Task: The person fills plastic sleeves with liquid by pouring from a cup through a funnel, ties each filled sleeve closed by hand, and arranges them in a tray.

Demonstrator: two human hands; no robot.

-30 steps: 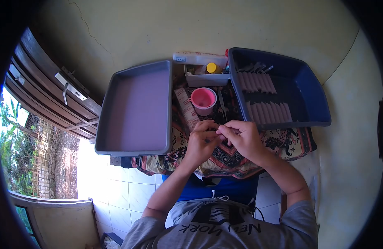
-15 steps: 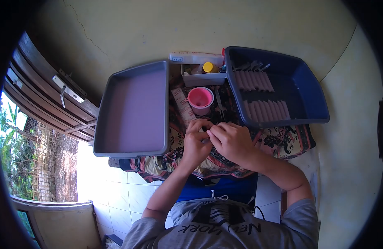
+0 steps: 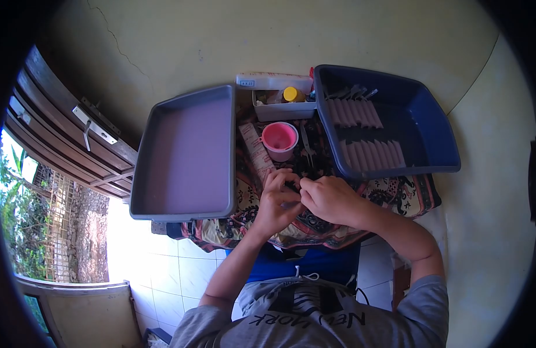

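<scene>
My left hand (image 3: pixel 278 203) is over the patterned cloth, its fingers curled into a pinch. Close beside it, my right hand (image 3: pixel 329 200) is closed too, with its fingertips nearly meeting those of the left. Whatever they pinch is too small or see-through to make out. Just beyond the hands stands a light cup with a pink funnel (image 3: pixel 280 137) in its mouth. A white packet strip with red print (image 3: pixel 256 148) lies to the left of the cup, and a scissor-like metal tool (image 3: pixel 307 145) lies to its right.
A grey tray (image 3: pixel 233 174) of purple liquid stands on the left. On the right, a navy bin (image 3: pixel 433 145) holds two rows of filled purple tubes (image 3: pixel 372 155). Behind the cup is a small grey box (image 3: pixel 284 111) with a yellow-capped container (image 3: pixel 291 94). Patterned cloth (image 3: pixel 390 200) lies underneath.
My right hand has shifted slightly to the right, so a small gap shows between the hands. The left fingers have spread a little while still curled. The containers remain in place.
</scene>
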